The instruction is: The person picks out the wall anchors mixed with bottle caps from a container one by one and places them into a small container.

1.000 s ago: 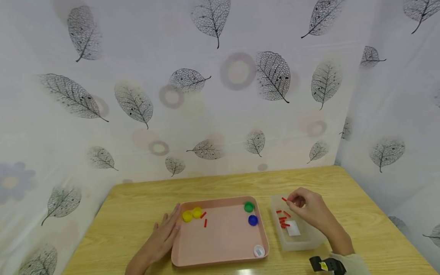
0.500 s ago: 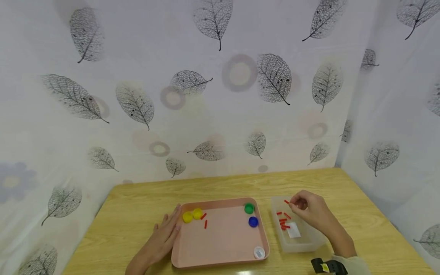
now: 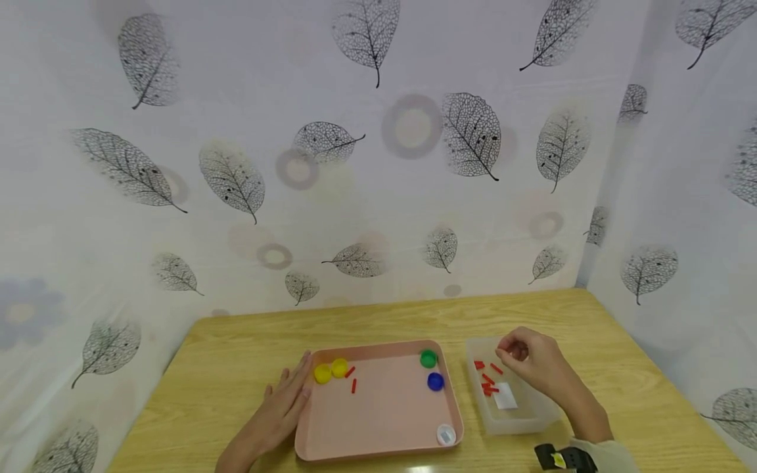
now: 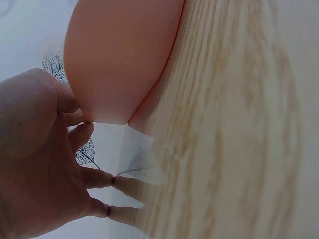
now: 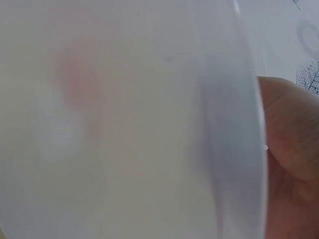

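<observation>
My left hand (image 3: 282,406) rests against the left side of the pink tray (image 3: 378,450), its fingers stretched along the rim. In the left wrist view, the fingertips of the hand (image 4: 50,164) touch the tabletop beside the tray wall (image 4: 119,59). Over the translucent plastic box (image 3: 514,426) hovers my right hand (image 3: 535,361), fingers curled with thumb and forefinger together, nothing visible between them. Short red sticks (image 3: 487,379) lie in the box beside a white rectangle (image 3: 505,396). In the right wrist view, the blurred box wall (image 5: 149,149) hides the fingertips.
In the tray sit two yellow caps (image 3: 322,374), a green cap (image 3: 428,358), a blue cap (image 3: 435,382) and a round white piece (image 3: 446,435). Two red sticks (image 3: 354,385) lie near the yellow caps. Leaf-patterned cloth (image 3: 408,217) rises behind the wooden table (image 3: 248,335).
The red stick pinched in my right hand has been let go, and the sticks at the box's left side lie differently. My left hand stays on the tray.
</observation>
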{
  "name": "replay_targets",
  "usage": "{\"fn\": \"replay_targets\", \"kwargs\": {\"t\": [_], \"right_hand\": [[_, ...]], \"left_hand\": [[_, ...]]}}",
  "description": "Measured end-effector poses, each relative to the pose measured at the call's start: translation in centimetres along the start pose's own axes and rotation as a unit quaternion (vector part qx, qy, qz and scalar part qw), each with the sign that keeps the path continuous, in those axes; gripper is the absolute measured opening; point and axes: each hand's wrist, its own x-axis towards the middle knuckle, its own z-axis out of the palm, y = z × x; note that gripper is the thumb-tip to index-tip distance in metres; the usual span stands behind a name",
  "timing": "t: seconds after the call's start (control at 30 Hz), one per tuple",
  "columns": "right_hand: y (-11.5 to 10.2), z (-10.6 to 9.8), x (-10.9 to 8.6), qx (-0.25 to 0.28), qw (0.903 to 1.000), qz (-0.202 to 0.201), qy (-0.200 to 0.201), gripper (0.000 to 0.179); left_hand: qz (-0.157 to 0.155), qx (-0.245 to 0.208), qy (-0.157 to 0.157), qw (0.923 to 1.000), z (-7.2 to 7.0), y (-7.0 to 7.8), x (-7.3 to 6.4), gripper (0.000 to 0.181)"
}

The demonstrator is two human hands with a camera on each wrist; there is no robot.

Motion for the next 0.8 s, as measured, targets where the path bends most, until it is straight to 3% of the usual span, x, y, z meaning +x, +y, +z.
{"fn": "replay_targets", "kwargs": {"t": [0.2, 0.8], "right_hand": [[-0.5, 0.2, 0.2, 0.004, 1.0, 0.006, -0.007, 0.019], [-3.3, 2.4, 1.0, 0.096, 0.9937, -0.022, -0.055, 0.019]], "left_hand": [[-0.001, -0.003, -0.001, 1.0, 0.0, -0.1, -0.1, 0.058], [0.011, -0.008, 0.017, 0.9998, 0.0, -0.1, -0.3, 0.057]]}}
